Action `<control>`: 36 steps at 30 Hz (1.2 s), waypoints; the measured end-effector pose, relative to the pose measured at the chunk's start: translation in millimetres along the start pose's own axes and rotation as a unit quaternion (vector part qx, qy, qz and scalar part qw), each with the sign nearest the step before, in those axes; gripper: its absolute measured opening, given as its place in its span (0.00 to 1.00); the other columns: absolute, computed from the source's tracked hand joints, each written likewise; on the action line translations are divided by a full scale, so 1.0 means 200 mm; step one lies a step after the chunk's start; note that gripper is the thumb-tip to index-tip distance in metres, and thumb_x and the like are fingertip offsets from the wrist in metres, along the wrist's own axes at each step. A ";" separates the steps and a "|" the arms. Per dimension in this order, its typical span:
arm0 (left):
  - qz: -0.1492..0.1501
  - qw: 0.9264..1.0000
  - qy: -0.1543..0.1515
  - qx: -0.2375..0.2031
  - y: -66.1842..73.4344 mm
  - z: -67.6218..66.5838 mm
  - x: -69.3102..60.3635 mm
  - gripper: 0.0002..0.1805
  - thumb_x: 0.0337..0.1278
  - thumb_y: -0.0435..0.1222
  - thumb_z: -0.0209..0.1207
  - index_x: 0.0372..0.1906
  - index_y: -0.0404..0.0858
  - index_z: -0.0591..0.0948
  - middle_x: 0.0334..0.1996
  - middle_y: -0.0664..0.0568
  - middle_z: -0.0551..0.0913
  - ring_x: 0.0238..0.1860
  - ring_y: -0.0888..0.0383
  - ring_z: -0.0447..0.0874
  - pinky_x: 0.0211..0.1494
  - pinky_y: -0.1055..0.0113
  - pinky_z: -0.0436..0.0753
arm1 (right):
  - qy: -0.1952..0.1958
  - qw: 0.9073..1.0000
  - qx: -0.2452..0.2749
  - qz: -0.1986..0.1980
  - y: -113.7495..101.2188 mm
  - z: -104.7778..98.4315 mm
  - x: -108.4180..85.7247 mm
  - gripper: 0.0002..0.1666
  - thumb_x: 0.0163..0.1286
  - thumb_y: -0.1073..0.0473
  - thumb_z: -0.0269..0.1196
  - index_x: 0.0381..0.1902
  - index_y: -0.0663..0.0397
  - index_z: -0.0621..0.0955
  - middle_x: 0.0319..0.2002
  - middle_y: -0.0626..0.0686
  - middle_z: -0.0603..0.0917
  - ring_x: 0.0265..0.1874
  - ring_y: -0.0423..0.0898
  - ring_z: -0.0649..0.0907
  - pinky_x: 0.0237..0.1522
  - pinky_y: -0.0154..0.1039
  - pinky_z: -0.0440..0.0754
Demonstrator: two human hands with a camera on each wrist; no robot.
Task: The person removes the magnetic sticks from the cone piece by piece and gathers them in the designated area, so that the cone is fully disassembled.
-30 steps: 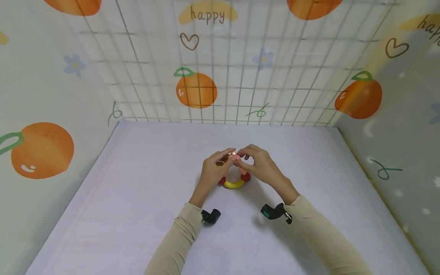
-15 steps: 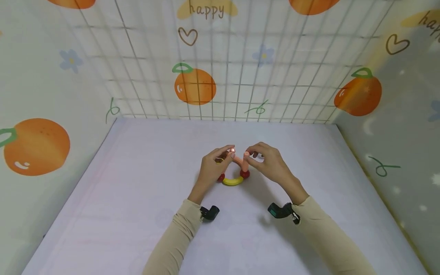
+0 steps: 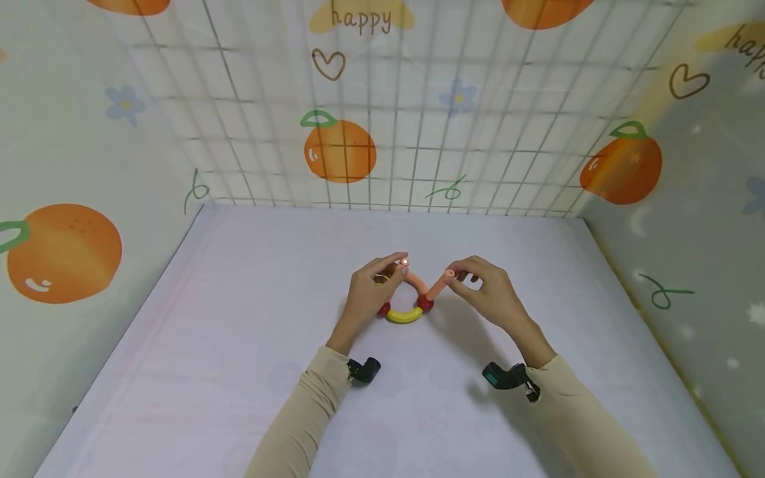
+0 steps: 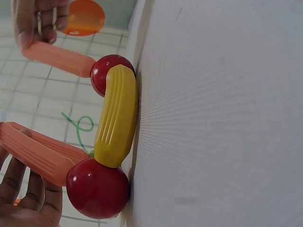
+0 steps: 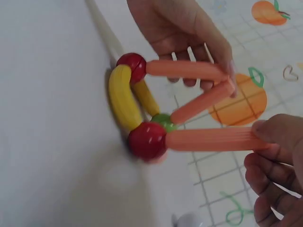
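Note:
A building-toy frame of curved yellow rods, red balls and a green ball sits on the table. At its left side, my left hand pinches the upper end of an orange stick, where a second orange stick from the green ball meets it. A bright round spot shows at this tip in the head view. Between thumb and fingers my right hand pinches the free end of another orange stick. That stick's lower end touches the right red ball, and it leans outward to the right.
The white tabletop runs back to a printed curtain over a wire grid. Printed sheets also close off both sides. A small black camera sits on each wrist, the right one hanging over the table.
My right hand has moved right, away from the left hand, still pinching its orange stick. The stick has tipped from near the joined ends to an outward lean. My left hand stays nearly still.

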State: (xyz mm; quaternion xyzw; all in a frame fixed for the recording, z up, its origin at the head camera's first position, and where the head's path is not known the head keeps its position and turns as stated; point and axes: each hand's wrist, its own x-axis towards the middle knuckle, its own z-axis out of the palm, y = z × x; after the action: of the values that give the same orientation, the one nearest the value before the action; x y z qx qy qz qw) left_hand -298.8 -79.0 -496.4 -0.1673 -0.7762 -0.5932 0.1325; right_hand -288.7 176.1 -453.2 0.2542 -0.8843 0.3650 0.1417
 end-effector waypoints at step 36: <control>-0.003 1.000 -0.001 0.013 0.01 0.00 -0.01 0.18 0.67 0.46 0.63 0.59 0.52 0.84 0.40 0.57 0.84 0.42 0.61 0.81 0.48 0.61 0.82 | -0.067 0.988 0.016 0.137 0.30 -0.03 -0.22 0.09 0.65 0.59 0.71 0.43 0.47 0.88 0.38 0.46 0.82 0.37 0.46 0.77 0.38 0.42 0.76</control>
State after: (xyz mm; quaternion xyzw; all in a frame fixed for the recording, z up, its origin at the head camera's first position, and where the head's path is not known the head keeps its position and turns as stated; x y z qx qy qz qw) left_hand -296.5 -78.1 -495.5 -0.1639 -0.7844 -0.5834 0.1321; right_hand -284.4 231.5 -503.1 0.1565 -0.9125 0.3771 0.0268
